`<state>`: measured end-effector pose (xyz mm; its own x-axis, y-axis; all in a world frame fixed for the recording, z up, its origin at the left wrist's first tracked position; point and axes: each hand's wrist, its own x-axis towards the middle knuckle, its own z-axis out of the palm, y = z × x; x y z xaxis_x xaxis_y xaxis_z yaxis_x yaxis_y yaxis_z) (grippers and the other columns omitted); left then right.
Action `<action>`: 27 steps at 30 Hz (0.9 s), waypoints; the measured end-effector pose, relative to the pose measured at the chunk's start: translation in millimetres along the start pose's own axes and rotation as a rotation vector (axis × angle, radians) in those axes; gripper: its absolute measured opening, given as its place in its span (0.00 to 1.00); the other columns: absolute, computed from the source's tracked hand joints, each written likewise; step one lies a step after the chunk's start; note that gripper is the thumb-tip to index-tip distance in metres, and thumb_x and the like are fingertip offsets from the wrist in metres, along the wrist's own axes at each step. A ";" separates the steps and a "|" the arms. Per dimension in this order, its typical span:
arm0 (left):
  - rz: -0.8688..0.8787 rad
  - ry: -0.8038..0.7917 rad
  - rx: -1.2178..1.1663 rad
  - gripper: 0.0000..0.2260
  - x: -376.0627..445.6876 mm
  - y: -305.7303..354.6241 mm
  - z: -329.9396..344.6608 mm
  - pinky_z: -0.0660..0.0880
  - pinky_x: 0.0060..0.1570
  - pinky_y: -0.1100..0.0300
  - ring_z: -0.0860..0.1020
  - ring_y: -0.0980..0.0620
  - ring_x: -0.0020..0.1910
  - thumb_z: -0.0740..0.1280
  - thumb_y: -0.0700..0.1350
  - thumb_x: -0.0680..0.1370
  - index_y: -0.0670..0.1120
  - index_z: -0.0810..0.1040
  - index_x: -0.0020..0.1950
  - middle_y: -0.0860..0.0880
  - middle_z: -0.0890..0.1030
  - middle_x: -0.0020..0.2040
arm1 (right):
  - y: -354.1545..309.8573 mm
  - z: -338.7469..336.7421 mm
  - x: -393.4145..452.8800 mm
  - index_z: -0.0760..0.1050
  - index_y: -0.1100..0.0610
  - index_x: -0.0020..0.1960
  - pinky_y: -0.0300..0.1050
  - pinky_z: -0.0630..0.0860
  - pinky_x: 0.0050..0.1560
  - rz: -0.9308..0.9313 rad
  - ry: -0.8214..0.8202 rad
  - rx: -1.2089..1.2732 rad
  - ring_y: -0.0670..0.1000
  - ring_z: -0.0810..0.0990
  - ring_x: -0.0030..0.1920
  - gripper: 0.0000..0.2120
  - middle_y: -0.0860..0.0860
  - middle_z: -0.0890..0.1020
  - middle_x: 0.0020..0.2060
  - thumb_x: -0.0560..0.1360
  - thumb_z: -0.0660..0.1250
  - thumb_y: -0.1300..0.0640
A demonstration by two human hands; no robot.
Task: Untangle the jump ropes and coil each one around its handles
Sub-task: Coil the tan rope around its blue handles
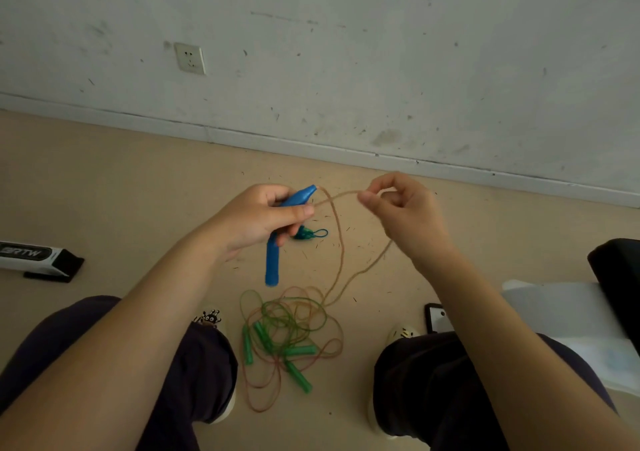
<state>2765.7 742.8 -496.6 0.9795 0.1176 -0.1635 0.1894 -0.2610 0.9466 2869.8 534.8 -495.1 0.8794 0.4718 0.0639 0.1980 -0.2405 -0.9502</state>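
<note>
My left hand (263, 216) grips blue jump-rope handles (272, 260); one points up right, another hangs down below the fingers. An orange-brown rope (341, 246) leaves the upper handle tip. My right hand (401, 208) pinches that rope just right of the handles, and the rope drops from there in two strands to the floor. Between my feet lies a tangled pile of green rope (287, 319) and orange rope with several green handles (299, 350). A small teal knot with a blue loop (310, 233) lies on the floor behind my left hand.
A black and white box (38, 256) lies on the floor at left. A phone (437, 317) sits by my right foot, with white paper (568, 315) and a black object (620, 277) at right. A wall with a socket (189, 58) stands ahead.
</note>
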 end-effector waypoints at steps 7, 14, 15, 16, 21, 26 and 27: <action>-0.004 -0.028 -0.066 0.09 -2.0 1.8 10.8 0.76 0.43 0.50 0.71 0.54 0.27 0.69 0.44 0.79 0.38 0.78 0.49 0.51 0.75 0.31 | -2.5 15.0 -10.4 0.77 0.57 0.52 0.41 0.75 0.34 -0.008 -0.266 0.070 0.50 0.77 0.31 0.10 0.52 0.81 0.33 0.73 0.74 0.61; -0.046 -0.081 -0.136 0.12 -1.1 4.2 10.5 0.74 0.32 0.60 0.76 0.52 0.31 0.68 0.45 0.80 0.38 0.79 0.57 0.47 0.81 0.38 | -1.6 9.6 -4.4 0.79 0.57 0.44 0.35 0.64 0.28 -0.051 -0.073 -0.050 0.43 0.64 0.25 0.03 0.43 0.69 0.23 0.75 0.72 0.58; -0.045 -0.081 -0.127 0.10 -1.2 4.0 8.6 0.74 0.32 0.60 0.76 0.52 0.32 0.68 0.45 0.80 0.40 0.80 0.57 0.47 0.82 0.40 | -1.3 6.0 -3.1 0.78 0.56 0.45 0.38 0.66 0.30 -0.041 -0.033 -0.038 0.44 0.66 0.26 0.03 0.44 0.70 0.25 0.76 0.71 0.58; -0.042 -0.082 -0.115 0.09 -1.3 3.4 6.9 0.74 0.31 0.60 0.77 0.52 0.32 0.68 0.45 0.80 0.42 0.80 0.57 0.47 0.82 0.41 | -1.3 4.1 -2.6 0.77 0.56 0.45 0.41 0.69 0.31 -0.029 -0.010 -0.028 0.46 0.69 0.28 0.02 0.46 0.72 0.27 0.76 0.70 0.58; -0.046 -0.124 -0.106 0.05 -3.0 0.8 6.2 0.72 0.30 0.60 0.76 0.53 0.32 0.70 0.41 0.79 0.46 0.80 0.54 0.50 0.82 0.38 | -4.2 4.2 -6.9 0.75 0.59 0.50 0.43 0.76 0.36 0.008 -0.053 0.057 0.48 0.77 0.33 0.03 0.51 0.80 0.36 0.77 0.67 0.61; -0.029 -0.203 -0.137 0.08 -3.4 2.6 12.3 0.73 0.30 0.62 0.77 0.52 0.32 0.71 0.41 0.77 0.43 0.80 0.56 0.48 0.83 0.40 | -4.5 11.4 -11.3 0.76 0.52 0.60 0.42 0.77 0.57 -0.046 -0.246 -0.045 0.42 0.79 0.56 0.13 0.47 0.81 0.54 0.76 0.70 0.53; -0.033 -0.220 -0.149 0.08 -3.5 3.1 13.8 0.73 0.29 0.62 0.78 0.51 0.32 0.71 0.42 0.77 0.43 0.80 0.55 0.47 0.84 0.41 | -5.6 12.1 -12.4 0.75 0.54 0.60 0.41 0.77 0.55 -0.040 -0.286 -0.010 0.43 0.81 0.53 0.13 0.49 0.83 0.51 0.77 0.69 0.54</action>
<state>2763.9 728.4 -496.9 0.9673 -0.0918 -0.2363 0.2254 -0.1149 0.9675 2852.6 540.5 -494.2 0.7130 0.7011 0.0114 0.2360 -0.2246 -0.9454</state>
